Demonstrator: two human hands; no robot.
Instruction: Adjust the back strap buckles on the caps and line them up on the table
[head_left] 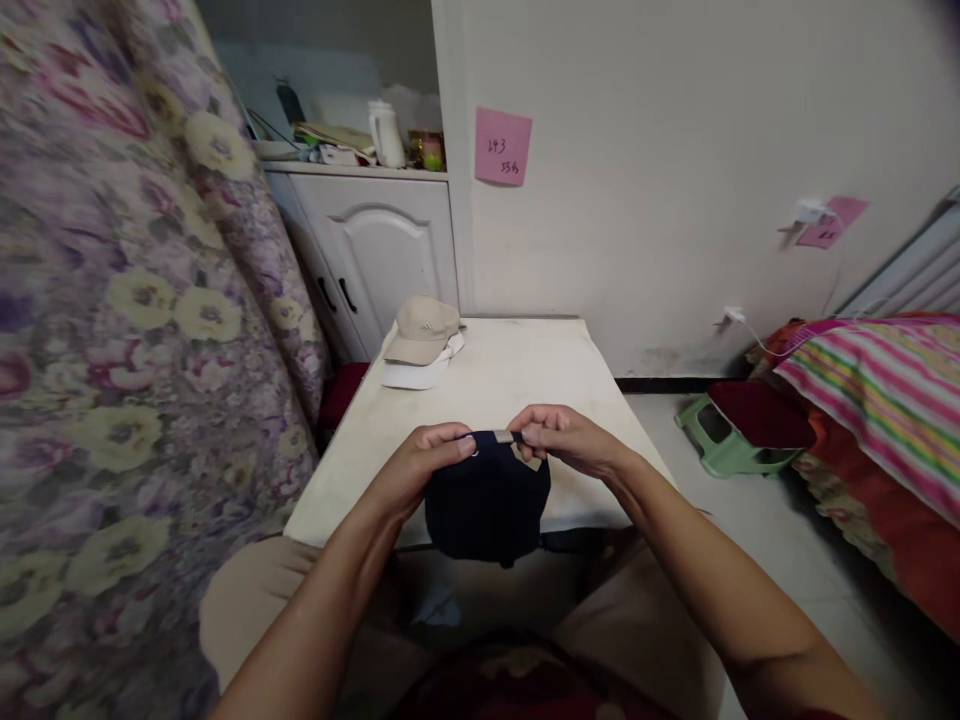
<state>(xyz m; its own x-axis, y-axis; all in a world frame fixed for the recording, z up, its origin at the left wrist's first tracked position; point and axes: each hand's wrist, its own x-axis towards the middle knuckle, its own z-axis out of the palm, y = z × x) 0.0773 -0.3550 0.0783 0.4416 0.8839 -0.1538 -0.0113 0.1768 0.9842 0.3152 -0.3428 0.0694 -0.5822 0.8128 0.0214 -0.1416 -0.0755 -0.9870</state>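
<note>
A dark navy cap (487,505) hangs crown down over the near edge of the white table, its back strap turned up. My left hand (431,460) pinches the cap's rim at the left of the strap. On the other side, my right hand (566,440) grips the strap end between thumb and fingers, beside the back opening. A beige cap (424,332) rests on top of a white cap (416,375) at the table's far left corner, away from both hands.
The white table (525,365) stands against the wall. A floral curtain (150,330) hangs at left. Behind are a white cabinet (394,235) and a shelf with a white jug (386,135). A green stool (720,440) and a bed with a striped cover (892,390) are at right.
</note>
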